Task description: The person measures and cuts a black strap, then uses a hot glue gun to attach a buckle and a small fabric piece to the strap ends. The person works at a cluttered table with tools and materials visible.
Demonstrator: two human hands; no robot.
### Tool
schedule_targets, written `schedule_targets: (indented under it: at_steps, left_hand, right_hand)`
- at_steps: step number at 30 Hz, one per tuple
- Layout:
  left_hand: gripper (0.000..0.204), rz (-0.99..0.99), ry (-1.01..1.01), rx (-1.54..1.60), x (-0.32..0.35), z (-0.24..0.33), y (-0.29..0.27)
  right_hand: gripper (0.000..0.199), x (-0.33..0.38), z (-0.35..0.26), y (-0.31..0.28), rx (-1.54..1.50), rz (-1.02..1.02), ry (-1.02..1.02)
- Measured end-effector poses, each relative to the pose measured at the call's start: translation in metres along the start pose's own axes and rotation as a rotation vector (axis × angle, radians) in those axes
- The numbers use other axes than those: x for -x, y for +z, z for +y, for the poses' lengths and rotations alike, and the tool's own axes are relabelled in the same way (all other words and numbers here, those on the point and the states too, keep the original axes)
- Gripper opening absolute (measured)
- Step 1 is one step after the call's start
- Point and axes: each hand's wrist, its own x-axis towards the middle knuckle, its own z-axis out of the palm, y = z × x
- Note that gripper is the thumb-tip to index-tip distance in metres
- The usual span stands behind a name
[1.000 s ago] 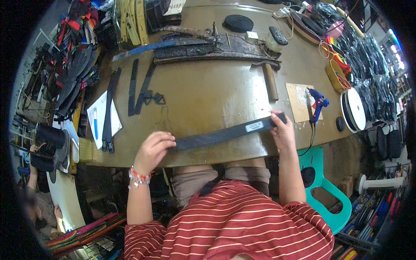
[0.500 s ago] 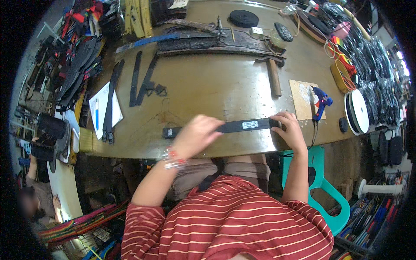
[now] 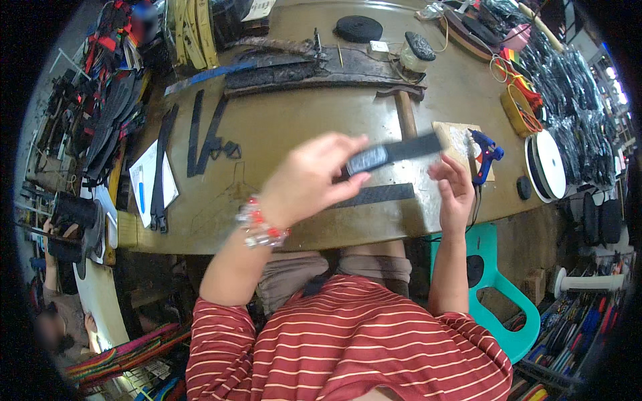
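Observation:
Between the thumb and fingers of my left hand (image 3: 311, 170) is a black strap (image 3: 414, 148) with a pale printed label, raised off the table and slanting up to the right. Its far end is blurred. My right hand (image 3: 455, 187) is just below that end, fingers apart and slightly curled, with nothing in them. A second flat black strip (image 3: 378, 194) lies on the table under the held strap, its left part hidden behind my left hand. Beyond my right hand, a blue glue gun (image 3: 487, 157) rests on a stained board (image 3: 461, 137).
A hammer (image 3: 404, 113) lies behind the held strap. Farther back are a dark metal bar (image 3: 287, 80), a jar with a black lid (image 3: 418, 50) and a coil of black webbing (image 3: 359, 29). Black straps with buckles (image 3: 160, 167) lie at left. A white spool (image 3: 548, 164) stands right.
My left hand has lifted the labelled strap off the table, tilting it upward, and a strip beneath now shows. My right hand has let go of the strap's end and opened.

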Motion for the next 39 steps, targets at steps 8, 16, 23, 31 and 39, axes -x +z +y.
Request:
schedule_targets:
  at_steps: [8,16,23,31,39]
  left_hand:
    - [0.046,0.803,0.063,0.717,0.008,0.011,-0.072]
    - [0.016,0.795,-0.770,0.649,0.127,-0.091,-0.035]
    - [0.038,0.364,-0.773,-0.526,0.149,-0.095,-0.013]
    - [0.080,-0.339,-0.459,-0.488,0.137,-0.055,0.047]
    - [0.032,0.159,-0.777,-0.579,0.093,-0.153,-0.053]
  right_hand:
    - [0.051,-0.021,-0.051,0.079,-0.142,-0.752,0.232]
    - [0.032,-0.050,-0.005,0.044,0.791,-0.595,0.197]
    - [0.041,-0.019,0.020,0.050,1.213,-0.428,-0.264]
    - [0.077,0.041,0.028,0.060,1.295,-0.720,-0.003]
    - [0.075,0.054,0.026,0.056,1.256,-0.663,-0.072]
